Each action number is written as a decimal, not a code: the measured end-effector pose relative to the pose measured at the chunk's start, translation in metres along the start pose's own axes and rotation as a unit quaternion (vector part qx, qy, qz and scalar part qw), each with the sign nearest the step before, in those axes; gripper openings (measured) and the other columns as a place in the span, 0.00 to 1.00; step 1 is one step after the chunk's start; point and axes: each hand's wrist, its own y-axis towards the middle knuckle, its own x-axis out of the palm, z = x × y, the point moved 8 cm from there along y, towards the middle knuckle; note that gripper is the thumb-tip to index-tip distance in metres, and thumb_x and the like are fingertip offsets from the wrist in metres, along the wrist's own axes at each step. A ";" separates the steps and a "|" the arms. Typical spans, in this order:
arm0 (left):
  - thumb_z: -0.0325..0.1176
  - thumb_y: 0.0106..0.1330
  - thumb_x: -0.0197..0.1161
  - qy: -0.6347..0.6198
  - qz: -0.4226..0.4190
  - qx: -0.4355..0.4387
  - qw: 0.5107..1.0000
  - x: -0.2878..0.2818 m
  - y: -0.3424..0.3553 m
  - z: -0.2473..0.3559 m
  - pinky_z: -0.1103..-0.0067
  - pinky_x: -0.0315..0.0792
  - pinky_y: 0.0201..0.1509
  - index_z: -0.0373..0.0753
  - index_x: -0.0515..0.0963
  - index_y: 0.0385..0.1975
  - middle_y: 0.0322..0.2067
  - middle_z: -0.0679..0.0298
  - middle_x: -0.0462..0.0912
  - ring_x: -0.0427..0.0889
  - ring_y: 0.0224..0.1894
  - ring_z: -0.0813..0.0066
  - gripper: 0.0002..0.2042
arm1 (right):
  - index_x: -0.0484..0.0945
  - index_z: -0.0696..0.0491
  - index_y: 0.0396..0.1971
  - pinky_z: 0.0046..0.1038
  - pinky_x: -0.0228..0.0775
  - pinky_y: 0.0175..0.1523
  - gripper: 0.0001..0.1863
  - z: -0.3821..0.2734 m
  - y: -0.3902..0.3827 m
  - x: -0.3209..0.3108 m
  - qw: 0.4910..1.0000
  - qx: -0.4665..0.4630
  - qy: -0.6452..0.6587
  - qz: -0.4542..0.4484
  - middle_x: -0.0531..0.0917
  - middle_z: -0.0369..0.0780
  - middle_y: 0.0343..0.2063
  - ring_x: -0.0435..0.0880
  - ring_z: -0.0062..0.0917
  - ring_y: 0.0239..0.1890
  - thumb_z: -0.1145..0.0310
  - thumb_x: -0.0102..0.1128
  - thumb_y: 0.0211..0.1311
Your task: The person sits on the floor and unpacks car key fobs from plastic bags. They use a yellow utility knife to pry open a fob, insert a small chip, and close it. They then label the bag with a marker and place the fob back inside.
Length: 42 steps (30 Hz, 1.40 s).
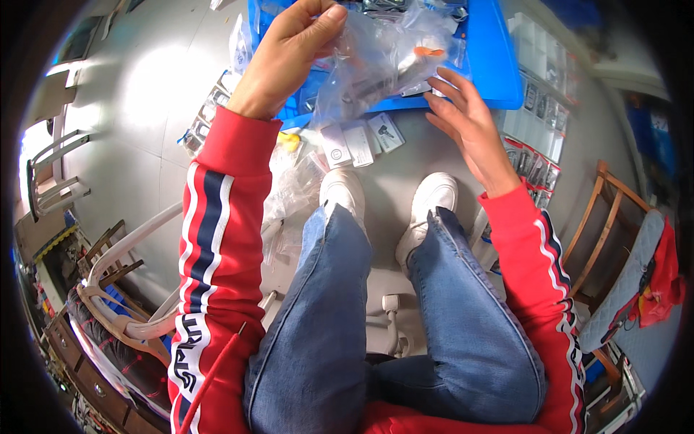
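Note:
My left hand (300, 47) is closed, pinching the edge of a clear plastic bag (354, 69) and holding it up over a blue bin (495, 69). Inside or just behind the bag shows a small orange piece (429, 51) with something pale beside it; the plastic blurs what it is. To the right, my right hand (466, 119) has its fingers stretched and apart, close to the bag's right side, with nothing in its grasp. Packets and small parts lie in the bin, partly hidden by the bag.
White printed cards (358, 142) lie on the floor before the bin. Crumpled clear bags (293, 181) and a yellow item (289, 140) are left of my shoes. Compartment boxes (538, 94) line the bin's right side. A wooden chair (603, 210) stands at right, a white-armed chair (134, 239) at left.

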 end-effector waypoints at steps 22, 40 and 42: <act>0.32 0.51 0.65 0.141 0.177 0.124 0.966 0.063 -0.059 0.037 0.71 0.64 0.52 0.34 0.68 0.44 0.38 0.58 0.75 0.75 0.41 0.67 0.21 | 0.58 0.57 0.58 0.38 0.70 0.49 0.37 -0.040 -0.016 0.025 0.873 0.048 0.452 -0.176 0.72 0.44 0.50 0.71 0.37 0.52 0.40 0.36 0.61; 0.27 0.59 0.58 -0.373 0.023 -0.064 0.925 0.109 -0.068 -0.001 0.79 0.67 0.49 0.37 0.72 0.42 0.38 0.65 0.77 0.75 0.41 0.78 0.11 | 0.74 0.61 0.41 0.22 0.67 0.46 0.11 -0.080 -0.110 -0.004 0.980 -0.180 0.025 0.080 0.80 0.40 0.35 0.77 0.20 0.37 0.75 0.52 0.59; 0.25 0.59 0.56 -0.385 0.011 -0.038 0.922 0.107 -0.066 -0.002 0.80 0.64 0.52 0.37 0.70 0.44 0.40 0.64 0.76 0.73 0.44 0.78 0.12 | 0.73 0.63 0.44 0.19 0.65 0.46 0.13 -0.090 -0.113 -0.005 0.972 -0.219 0.011 0.082 0.78 0.40 0.38 0.76 0.19 0.39 0.75 0.52 0.60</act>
